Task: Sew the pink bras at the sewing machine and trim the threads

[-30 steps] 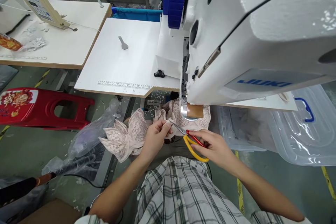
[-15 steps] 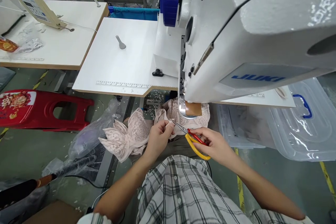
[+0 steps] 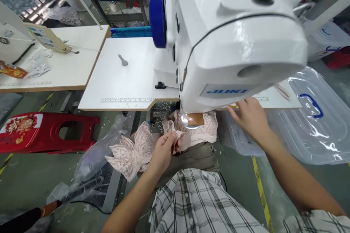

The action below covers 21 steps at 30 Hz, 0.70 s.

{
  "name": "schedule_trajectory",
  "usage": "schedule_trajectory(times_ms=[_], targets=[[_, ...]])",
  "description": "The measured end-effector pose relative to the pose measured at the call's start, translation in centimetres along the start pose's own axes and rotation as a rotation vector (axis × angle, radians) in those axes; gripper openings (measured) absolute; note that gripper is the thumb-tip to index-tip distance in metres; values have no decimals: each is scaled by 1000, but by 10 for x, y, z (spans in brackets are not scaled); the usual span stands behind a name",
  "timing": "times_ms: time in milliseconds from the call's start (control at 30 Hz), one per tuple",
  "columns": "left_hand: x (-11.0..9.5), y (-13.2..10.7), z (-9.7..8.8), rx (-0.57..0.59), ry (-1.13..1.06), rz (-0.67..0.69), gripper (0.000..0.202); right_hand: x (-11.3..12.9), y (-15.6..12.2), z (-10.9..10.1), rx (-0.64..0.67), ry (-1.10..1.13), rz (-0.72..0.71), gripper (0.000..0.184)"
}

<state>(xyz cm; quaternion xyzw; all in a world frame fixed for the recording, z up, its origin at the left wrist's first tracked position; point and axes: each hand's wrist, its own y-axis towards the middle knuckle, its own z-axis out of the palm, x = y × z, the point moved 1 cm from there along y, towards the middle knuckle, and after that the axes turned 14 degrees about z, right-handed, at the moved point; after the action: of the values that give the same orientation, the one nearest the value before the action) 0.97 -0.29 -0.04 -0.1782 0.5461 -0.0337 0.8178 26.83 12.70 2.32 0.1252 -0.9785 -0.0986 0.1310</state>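
My left hand point(image 3: 165, 148) is closed in a pinch on the edge of a pale pink lace bra point(image 3: 143, 142). One part of the bra hangs left of this hand; another part point(image 3: 206, 129) lies to its right, over my lap and by the machine's presser area. My right hand point(image 3: 253, 120) is at the table edge, right of the sewing machine head point(image 3: 226, 76). A bit of the scissors' yellow handle point(image 3: 233, 105) shows between its thumb and fingers. The fingertips and the scissors' blades are hidden behind the machine head, so I cannot tell whether it grips them.
A white sewing table point(image 3: 123, 80) with a printed ruler stands ahead, a small grey peg point(image 3: 123, 61) on it. Clear plastic boxes with a lid point(image 3: 325, 123) stand at right. A red stool point(image 3: 51, 131) and plastic bags point(image 3: 95, 149) are on the left.
My right hand has moved away from the bra, up and right to the table edge, taking the scissors along. My left hand still pinches the bra. The camera view has shifted.
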Motion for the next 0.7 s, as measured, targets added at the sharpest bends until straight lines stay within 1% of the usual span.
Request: schedule_trajectory(times_ms=[33, 67, 133, 167, 200, 233, 267, 300, 333, 400, 433, 467, 500, 533, 567, 600, 633, 667, 700], targets=[[-3, 0, 2, 47, 8, -53, 32, 12, -8, 2, -35, 61, -78, 37], [-6, -1, 4, 115, 32, -108, 30, 25, -19, 6, -27, 143, -190, 35], [-13, -1, 8, 286, 142, -192, 25, 52, -41, 18, 135, 250, -477, 26], [-15, 0, 9, 363, 205, -216, 23, 62, -50, 25, 234, 278, -572, 26], [-17, 0, 10, 425, 268, -224, 23, 69, -55, 31, 328, 301, -616, 28], [-18, 0, 9, 465, 333, -207, 23, 72, -56, 36, 393, 315, -613, 30], [-17, -1, 8, 468, 406, -152, 24, 72, -54, 40, 431, 329, -563, 30], [-16, -2, 4, 425, 492, -48, 24, 70, -51, 43, 443, 353, -462, 30], [-13, -3, 0, 339, 592, 99, 23, 65, -46, 44, 434, 392, -323, 28], [0, -8, -8, 83, 773, 433, 23, 53, -39, 44, 416, 559, 19, 24], [10, -11, -11, -30, 796, 536, 25, 49, -38, 44, 433, 717, 217, 24], [22, -12, -11, -78, 752, 556, 28, 48, -39, 44, 470, 914, 413, 25], [37, -13, -8, -38, 632, 484, 33, 49, -42, 46, 524, 1125, 589, 27], [52, -13, -3, 45, 448, 352, 43, 53, -46, 48, 600, 1325, 742, 28], [66, -14, 4, 139, 249, 213, 53, 59, -52, 50, 697, 1495, 865, 29], [78, -14, 12, 198, 91, 97, 61, 67, -58, 51, 803, 1622, 950, 28], [86, -15, 19, 226, -9, 28, 66, 76, -65, 51, 902, 1708, 991, 27], [90, -17, 26, 220, -74, -3, 69, 85, -71, 50, 983, 1763, 988, 26], [91, -20, 30, 191, -101, 0, 73, 93, -77, 47, 1036, 1798, 952, 25]])
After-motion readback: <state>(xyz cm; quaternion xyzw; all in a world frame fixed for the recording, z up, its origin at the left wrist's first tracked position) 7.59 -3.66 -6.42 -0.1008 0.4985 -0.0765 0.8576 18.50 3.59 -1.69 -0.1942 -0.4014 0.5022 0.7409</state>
